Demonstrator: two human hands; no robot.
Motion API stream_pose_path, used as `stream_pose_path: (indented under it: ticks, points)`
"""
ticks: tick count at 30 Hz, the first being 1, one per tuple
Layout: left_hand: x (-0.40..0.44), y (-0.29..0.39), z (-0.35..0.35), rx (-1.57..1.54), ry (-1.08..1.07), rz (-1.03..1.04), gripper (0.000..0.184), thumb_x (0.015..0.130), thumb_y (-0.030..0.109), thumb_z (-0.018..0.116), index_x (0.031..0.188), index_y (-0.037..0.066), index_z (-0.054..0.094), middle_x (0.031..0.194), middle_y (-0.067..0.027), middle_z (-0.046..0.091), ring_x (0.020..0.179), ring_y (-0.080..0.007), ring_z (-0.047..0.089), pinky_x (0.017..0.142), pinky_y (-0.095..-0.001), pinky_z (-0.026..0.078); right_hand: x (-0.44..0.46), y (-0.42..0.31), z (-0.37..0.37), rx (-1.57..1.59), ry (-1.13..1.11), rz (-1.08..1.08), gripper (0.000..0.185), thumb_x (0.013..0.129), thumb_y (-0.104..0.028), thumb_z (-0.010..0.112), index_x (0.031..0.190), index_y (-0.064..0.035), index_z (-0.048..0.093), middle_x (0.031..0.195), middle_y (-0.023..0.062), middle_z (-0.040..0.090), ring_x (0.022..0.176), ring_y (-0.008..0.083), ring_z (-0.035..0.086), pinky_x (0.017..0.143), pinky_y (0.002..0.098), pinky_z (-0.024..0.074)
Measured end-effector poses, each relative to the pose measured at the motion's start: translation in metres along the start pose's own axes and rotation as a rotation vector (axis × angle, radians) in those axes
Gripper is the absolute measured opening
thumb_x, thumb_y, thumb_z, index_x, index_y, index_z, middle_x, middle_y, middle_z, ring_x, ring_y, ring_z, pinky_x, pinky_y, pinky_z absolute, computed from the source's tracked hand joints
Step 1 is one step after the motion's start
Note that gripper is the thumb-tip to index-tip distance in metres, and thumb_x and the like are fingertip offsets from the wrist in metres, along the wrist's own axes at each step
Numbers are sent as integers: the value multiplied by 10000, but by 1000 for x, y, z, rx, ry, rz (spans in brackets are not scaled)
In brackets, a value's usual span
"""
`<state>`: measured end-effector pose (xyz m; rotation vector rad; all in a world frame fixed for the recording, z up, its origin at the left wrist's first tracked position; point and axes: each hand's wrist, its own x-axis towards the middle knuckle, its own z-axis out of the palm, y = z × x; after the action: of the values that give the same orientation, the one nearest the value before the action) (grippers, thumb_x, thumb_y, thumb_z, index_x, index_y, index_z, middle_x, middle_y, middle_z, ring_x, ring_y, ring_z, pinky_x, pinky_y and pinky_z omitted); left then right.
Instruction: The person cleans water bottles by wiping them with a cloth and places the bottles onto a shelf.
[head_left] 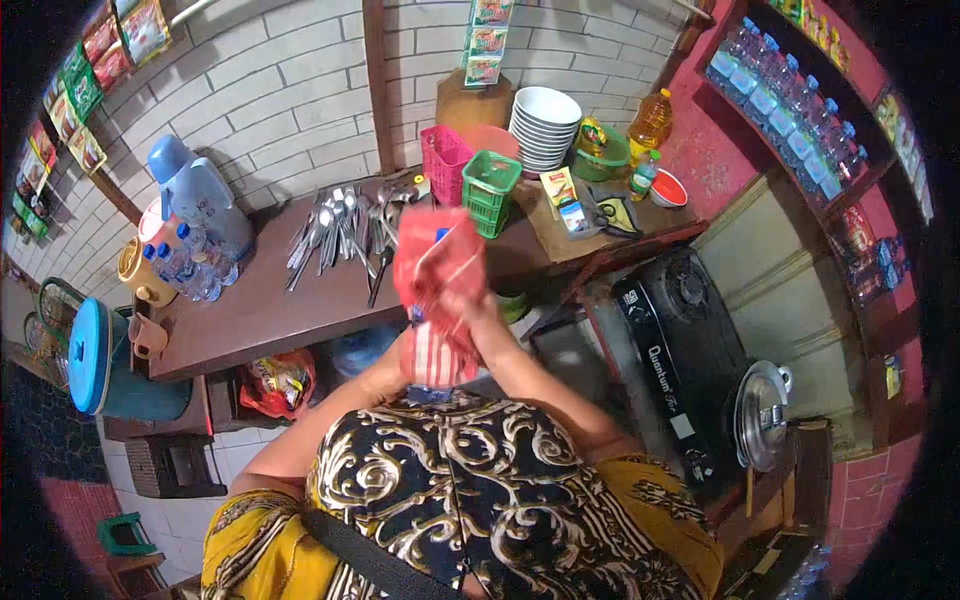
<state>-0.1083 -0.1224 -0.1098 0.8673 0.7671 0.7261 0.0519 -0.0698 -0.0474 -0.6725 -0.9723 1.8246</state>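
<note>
A red cloth with white stripes [440,270] is bunched up in front of my chest, over the front edge of the counter. My right hand [468,318] is closed on its right side, slightly smeared by motion. My left hand [402,352] is at the cloth's lower left, its fingers hidden by the folds. Small bits of blue show at the cloth's top and left side; what they belong to I cannot make out. Just beyond the cloth, a pile of spoons and forks [335,228] lies on the brown counter [270,315].
Pink [447,165] and green baskets [489,192], stacked white bowls [543,130] and an oil bottle [650,122] stand behind. Left are a blue flask [205,200], water bottles [185,268] and a blue-lidded bucket [95,355]. A black gas stove [660,365] and lidded pot [762,415] stand right.
</note>
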Motion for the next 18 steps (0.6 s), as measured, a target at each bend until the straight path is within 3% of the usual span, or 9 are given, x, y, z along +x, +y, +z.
stream_pose_path:
  ticks: [1,3,4,7,11,13,14,17,18]
  points:
    - [-10,28,30,-93,130,-5,736,813,241,731,1415,56,350,1311,-74,513,1203,-172,491,1047,-336,373,-9,-14,8,-14,-109,-64,766,731,-168,766,1377,-65,366,1290,59,500,1212,184,477,1048,362,373]
    - [-13,28,44,164,11,202,801,814,277,737,1438,48,289,1387,-81,431,1270,-181,423,1064,-338,358,-17,-10,0,-71,-116,-151,876,693,-181,795,1408,-74,299,1294,59,487,1210,194,480,1061,374,359]
    - [-10,25,44,168,-38,178,1024,754,366,785,1466,20,136,1450,-129,335,1323,-216,348,1097,-358,305,-20,-9,-6,-121,-93,-176,898,673,-188,808,1401,-78,295,1291,62,484,1191,198,491,1043,379,382]
    - [-11,21,49,385,80,96,1342,618,534,830,1442,-8,-81,1470,-221,254,1372,-279,257,1136,-361,198,-39,-20,-23,-32,-17,-43,772,690,-168,783,1342,-75,380,1238,58,527,1117,182,536,976,355,438]
    - [-2,13,56,330,65,150,1150,681,443,822,1447,-10,93,1449,-171,320,1334,-241,319,1122,-348,234,-55,-9,-41,-44,-50,52,775,692,-169,784,1341,-54,377,1244,60,521,1122,183,530,977,352,428]
    - [0,13,55,302,-108,27,951,765,245,787,1468,44,178,1434,-135,374,1310,-208,356,1088,-357,302,-60,-5,-44,-152,-85,48,825,679,-191,807,1356,-53,355,1256,72,505,1149,190,509,1004,368,402]
    - [-1,13,62,341,-46,151,800,764,235,777,1406,26,348,1407,-136,423,1294,-203,377,1085,-366,306,-61,-5,-46,-154,-88,57,825,679,-191,807,1356,-53,355,1256,72,505,1149,190,509,1004,368,402]
    - [-9,37,66,365,-204,34,934,733,280,804,1439,7,257,1448,-152,363,1337,-225,321,1119,-367,246,-63,-12,-40,-104,-113,6,771,720,-199,788,1349,-41,371,1246,64,515,1130,182,518,1002,354,399]
    - [-5,26,47,539,-182,164,1133,673,314,849,1465,-10,106,1500,-165,255,1382,-253,237,1141,-356,186,-63,-11,-41,-108,-119,9,771,720,-199,788,1349,-41,371,1246,64,515,1130,182,518,1002,354,399]
